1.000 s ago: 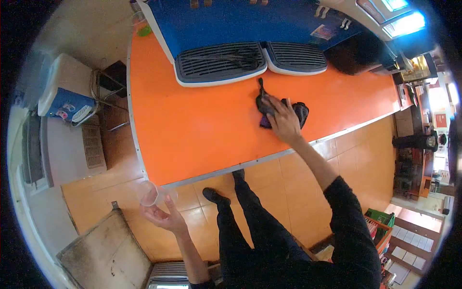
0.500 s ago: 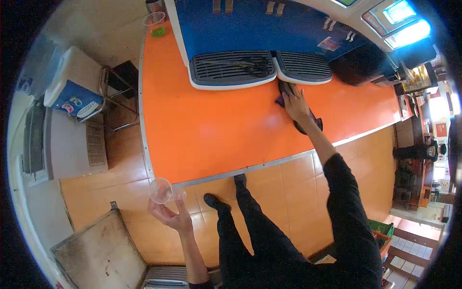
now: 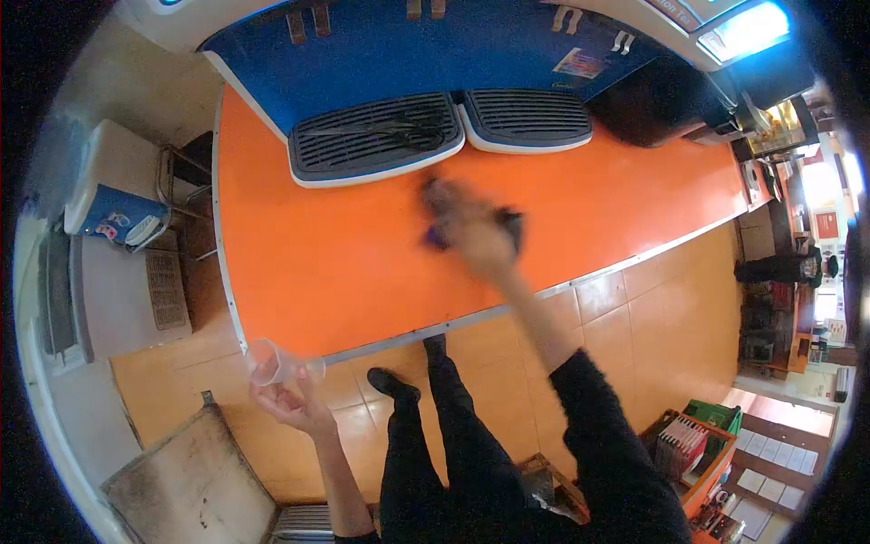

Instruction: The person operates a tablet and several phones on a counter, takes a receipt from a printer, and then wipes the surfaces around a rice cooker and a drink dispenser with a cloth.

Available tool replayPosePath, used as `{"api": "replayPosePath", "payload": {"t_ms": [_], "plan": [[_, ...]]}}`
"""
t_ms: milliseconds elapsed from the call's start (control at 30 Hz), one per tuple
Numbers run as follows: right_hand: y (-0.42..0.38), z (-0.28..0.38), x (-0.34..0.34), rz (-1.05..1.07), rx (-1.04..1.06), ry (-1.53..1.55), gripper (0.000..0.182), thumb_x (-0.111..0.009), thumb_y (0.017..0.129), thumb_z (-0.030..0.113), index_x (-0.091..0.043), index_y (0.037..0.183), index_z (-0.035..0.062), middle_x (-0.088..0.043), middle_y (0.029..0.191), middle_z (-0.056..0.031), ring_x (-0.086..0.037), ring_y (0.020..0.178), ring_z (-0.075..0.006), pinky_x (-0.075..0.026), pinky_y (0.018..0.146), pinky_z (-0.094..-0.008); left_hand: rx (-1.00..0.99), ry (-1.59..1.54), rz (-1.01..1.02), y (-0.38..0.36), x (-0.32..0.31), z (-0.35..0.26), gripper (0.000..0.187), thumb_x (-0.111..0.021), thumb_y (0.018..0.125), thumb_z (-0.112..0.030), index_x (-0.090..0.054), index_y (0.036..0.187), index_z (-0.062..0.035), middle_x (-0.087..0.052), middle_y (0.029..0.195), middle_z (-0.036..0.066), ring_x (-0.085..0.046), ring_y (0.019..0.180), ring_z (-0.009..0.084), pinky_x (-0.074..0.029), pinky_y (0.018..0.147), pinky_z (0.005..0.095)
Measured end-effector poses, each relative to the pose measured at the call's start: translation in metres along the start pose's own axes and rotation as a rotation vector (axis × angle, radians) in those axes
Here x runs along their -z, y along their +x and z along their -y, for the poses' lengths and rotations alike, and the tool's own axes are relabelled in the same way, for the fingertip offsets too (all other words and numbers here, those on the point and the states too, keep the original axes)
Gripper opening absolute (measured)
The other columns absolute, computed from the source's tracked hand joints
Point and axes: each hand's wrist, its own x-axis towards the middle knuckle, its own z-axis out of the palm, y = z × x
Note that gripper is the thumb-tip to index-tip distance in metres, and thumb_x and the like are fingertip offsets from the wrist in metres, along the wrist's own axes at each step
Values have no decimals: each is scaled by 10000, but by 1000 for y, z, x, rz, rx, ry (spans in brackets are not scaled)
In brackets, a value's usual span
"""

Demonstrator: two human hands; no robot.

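Note:
My left hand (image 3: 294, 405) holds a clear plastic cup (image 3: 265, 361) just off the front left corner of the orange counter (image 3: 317, 272); its fingers are closed around the cup. My right hand (image 3: 476, 238), smeared by motion, is on a dark cloth (image 3: 439, 204) over the middle of the counter. Part of the cloth sticks out on both sides of the hand, with a purplish patch at its left. Behind it sit two black slotted drip trays (image 3: 376, 140) with white rims, and dark tongs (image 3: 408, 131) lie on the left one.
A blue dispenser panel (image 3: 362, 63) rises behind the trays. At the left stands a white cooler box (image 3: 118, 181) by a metal-legged stool. A stained square board (image 3: 190, 480) is low at the left. Crates (image 3: 693, 444) with boxed goods stand at the lower right.
My right hand has moved left along the counter with the dark cloth, away from the edge of the right drip tray. My left hand still holds the cup, now tilted differently. The view has shifted.

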Motion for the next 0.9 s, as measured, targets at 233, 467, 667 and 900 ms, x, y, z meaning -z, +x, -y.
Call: {"api": "replayPosePath", "payload": {"t_ms": [233, 467, 667, 900], "plan": [[23, -10, 39, 21, -226, 95, 515, -497, 939, 259, -428, 1435, 142, -364, 1517, -84, -315, 1395, -352, -221, 1104, -625, -10, -38, 18, 4, 0, -5, 545, -722, 855, -157, -394, 1272, -31, -537, 1223, 149, -542, 1113, 242, -471, 939, 371], [54, 23, 43, -15, -46, 85, 509, -524, 927, 270, -449, 1423, 185, -407, 1481, -72, -360, 1372, -314, -235, 1118, -594, -3, 0, 5, 4, 12, -15, 552, -716, 857, -143, -379, 1279, -29, -531, 1218, 158, -520, 1146, 252, -459, 952, 381], [-5, 72, 59, 49, -15, 256, 459, -522, 931, 286, -497, 1389, 262, -386, 1496, -53, -319, 1404, -296, -213, 1142, -583, 39, -29, -24, 1, 13, -20, 559, -705, 859, -131, -370, 1291, -16, -523, 1232, 168, -514, 1154, 256, -435, 979, 397], [9, 62, 52, 44, -50, 98, 509, -532, 929, 307, -448, 1431, 278, -370, 1505, -35, -351, 1388, -282, -168, 1165, -569, 4, -25, 5, 1, 14, -27, 559, -707, 854, -144, -373, 1280, -5, -527, 1216, 168, -510, 1156, 261, -394, 1016, 409]]}}
